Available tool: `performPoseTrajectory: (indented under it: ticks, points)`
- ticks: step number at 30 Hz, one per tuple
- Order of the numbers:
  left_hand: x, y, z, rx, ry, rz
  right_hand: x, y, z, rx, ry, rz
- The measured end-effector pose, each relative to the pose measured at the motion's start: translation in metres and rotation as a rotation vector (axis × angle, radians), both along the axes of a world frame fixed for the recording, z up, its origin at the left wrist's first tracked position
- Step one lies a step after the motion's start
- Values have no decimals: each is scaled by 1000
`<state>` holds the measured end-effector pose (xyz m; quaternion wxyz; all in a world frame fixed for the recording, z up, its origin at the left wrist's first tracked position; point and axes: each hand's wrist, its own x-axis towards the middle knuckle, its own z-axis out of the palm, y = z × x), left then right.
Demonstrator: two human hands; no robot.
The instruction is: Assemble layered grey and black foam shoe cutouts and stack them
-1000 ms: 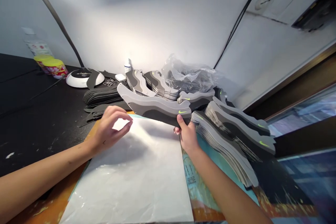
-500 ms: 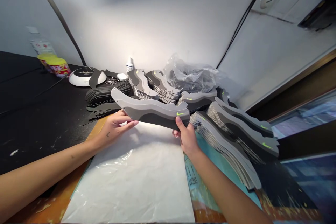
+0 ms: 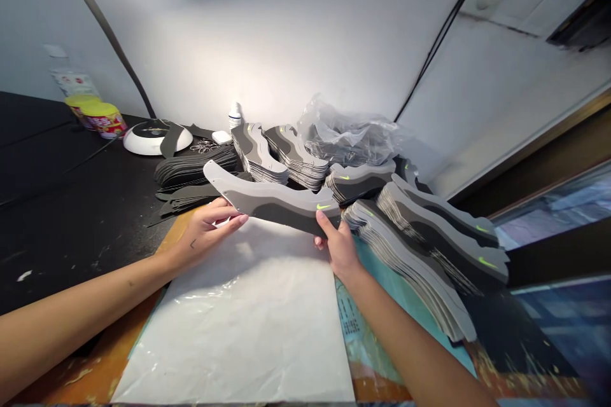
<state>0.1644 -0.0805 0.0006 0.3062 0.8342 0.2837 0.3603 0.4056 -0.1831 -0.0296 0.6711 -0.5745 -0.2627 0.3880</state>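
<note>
Both hands hold up one grey shoe upper panel [image 3: 281,205], which has wavy light and dark bands and a small yellow-green swoosh near its right end. My left hand [image 3: 206,233] pinches its lower left edge between thumb and fingers. At the other end my right hand [image 3: 338,245] grips it, thumb on the front face just under the swoosh and fingers behind. Beneath the panel lies a white plastic-covered sheet [image 3: 238,324]. Close to my right hand is a fanned stack of similar panels [image 3: 410,267].
More panel stacks [image 3: 260,156] stand along the wall, beside a crumpled clear plastic bag [image 3: 351,133]. Dark strips [image 3: 191,172] are piled at left. Further left are a lamp base [image 3: 150,138] and yellow-lidded tubs [image 3: 104,119]. A small white bottle [image 3: 235,116] stands behind.
The panel has tilted slightly and its right end has shifted a little left. Both hands keep their hold on it.
</note>
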Motion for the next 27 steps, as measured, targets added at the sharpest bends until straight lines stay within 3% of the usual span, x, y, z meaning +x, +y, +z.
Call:
performPoseTrajectory:
  ticks: [20, 27]
  points:
    - [0, 1, 0, 14, -9, -19, 0, 1, -2, -28, -56, -4]
    - [0, 4, -8, -16, 43, 25, -2, -1, -2, -12, -52, 61]
